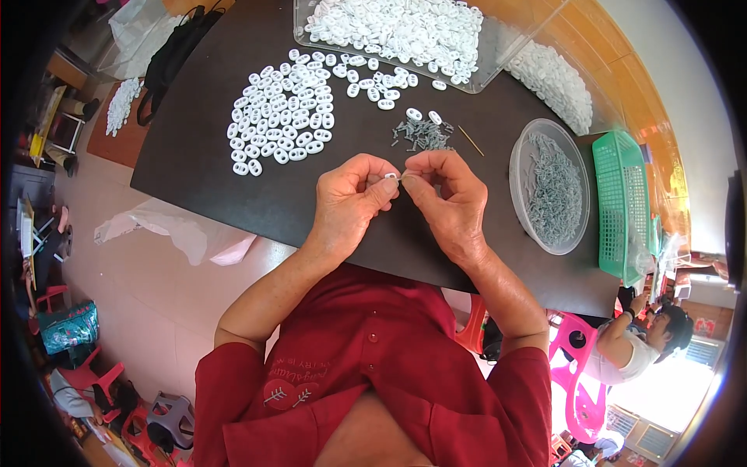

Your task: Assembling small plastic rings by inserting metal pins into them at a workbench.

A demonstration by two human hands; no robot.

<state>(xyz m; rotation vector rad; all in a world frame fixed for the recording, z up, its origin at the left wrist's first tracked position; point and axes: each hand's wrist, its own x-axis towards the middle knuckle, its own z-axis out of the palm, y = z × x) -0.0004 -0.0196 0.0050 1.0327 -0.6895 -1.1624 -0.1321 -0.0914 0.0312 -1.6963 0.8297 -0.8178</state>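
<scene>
White piece [391, 177] sits between the left fingertips [381, 187]

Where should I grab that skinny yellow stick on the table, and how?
Pinch the yellow stick around its middle, probably best from above and to the right. It's thin and lies flat and slanted on the dark table, so squeeze across its long sides. The grey pile is close on its left, so the right side seems easier.

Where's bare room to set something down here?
Bare table lies left of the spread white pieces, between them and the left hand, and at the near side of the round tub. It's crowded along the near edge of the clear bin and around the loose grey pins.
</scene>
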